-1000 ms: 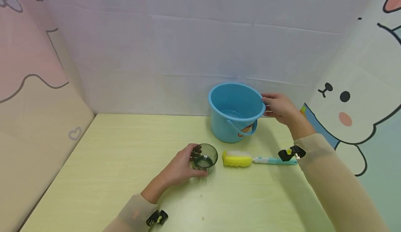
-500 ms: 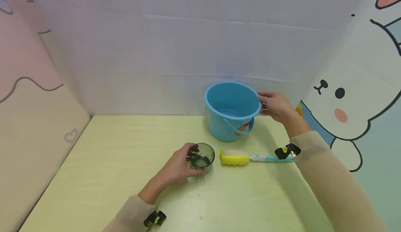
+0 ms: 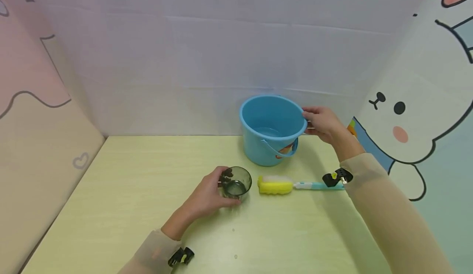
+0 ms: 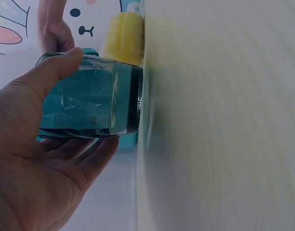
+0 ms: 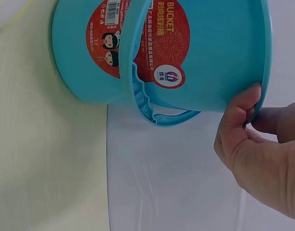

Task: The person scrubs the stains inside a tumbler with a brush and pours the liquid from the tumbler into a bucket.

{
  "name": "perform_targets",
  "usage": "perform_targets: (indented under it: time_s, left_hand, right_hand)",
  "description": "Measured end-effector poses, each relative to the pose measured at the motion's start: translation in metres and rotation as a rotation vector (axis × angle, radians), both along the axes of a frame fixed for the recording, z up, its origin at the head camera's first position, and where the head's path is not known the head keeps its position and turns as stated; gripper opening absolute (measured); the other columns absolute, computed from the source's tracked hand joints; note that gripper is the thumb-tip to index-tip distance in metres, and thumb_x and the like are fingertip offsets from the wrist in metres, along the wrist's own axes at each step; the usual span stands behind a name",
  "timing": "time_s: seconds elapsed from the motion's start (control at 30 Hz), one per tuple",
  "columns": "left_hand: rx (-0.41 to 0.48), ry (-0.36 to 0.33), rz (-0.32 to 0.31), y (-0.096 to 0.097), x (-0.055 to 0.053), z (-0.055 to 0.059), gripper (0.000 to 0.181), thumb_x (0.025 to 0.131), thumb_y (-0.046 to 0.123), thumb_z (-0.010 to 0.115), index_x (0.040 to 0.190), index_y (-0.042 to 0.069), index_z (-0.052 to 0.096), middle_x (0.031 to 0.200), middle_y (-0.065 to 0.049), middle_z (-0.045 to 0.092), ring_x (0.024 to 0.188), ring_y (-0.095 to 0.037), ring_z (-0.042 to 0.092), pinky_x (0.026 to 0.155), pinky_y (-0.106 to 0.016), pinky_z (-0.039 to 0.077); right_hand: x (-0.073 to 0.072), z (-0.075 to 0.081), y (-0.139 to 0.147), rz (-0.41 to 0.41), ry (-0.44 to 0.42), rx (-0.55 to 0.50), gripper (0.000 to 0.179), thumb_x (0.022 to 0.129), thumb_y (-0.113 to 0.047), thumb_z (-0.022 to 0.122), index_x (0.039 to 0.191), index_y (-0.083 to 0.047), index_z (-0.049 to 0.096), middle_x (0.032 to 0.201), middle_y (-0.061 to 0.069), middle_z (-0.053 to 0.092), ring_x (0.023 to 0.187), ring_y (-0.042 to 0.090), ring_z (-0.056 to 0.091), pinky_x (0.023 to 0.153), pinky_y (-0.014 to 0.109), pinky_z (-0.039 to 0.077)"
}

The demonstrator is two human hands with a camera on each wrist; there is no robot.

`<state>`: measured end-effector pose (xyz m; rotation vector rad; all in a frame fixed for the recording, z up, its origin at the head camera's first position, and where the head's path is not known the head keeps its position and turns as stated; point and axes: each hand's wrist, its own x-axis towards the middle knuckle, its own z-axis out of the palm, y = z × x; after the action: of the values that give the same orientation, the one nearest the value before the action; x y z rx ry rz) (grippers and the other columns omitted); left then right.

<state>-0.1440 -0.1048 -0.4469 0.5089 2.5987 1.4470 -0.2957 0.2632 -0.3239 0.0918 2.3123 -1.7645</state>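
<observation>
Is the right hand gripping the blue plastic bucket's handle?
No, the right hand pinches the blue plastic bucket by its rim, apart from the handle.

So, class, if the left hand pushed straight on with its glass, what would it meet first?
Probably the blue bucket, beyond the glass in the left hand; depth is unclear, and the yellow sponge brush lies near that line.

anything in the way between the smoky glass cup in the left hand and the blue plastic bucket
Nothing visible stands directly between the smoky glass cup and the blue plastic bucket. The yellow sponge brush lies just right of the direct line.
</observation>
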Motion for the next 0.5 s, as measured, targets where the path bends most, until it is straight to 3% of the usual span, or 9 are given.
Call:
perform_targets:
  time_s: [0.5]
  left_hand:
    - [-0.01, 0.104, 0.006, -0.008, -0.006, 0.014, 0.092, 0.073, 0.026, 0.101, 0.147, 0.006, 0.051, 0.136, -0.01, 0.066, 0.121, -0.027, 0.063, 0.104, -0.045, 0.053]
  right_hand:
    - [0.001, -0.003, -0.002, 0.0, 0.004, 0.005, 0.055, 0.115, -0.024, 0.046, 0.164, -0.001, 0.035, 0.13, 0.014, 0.061, 0.086, 0.01, 0.07, 0.078, 0.027, 0.061]
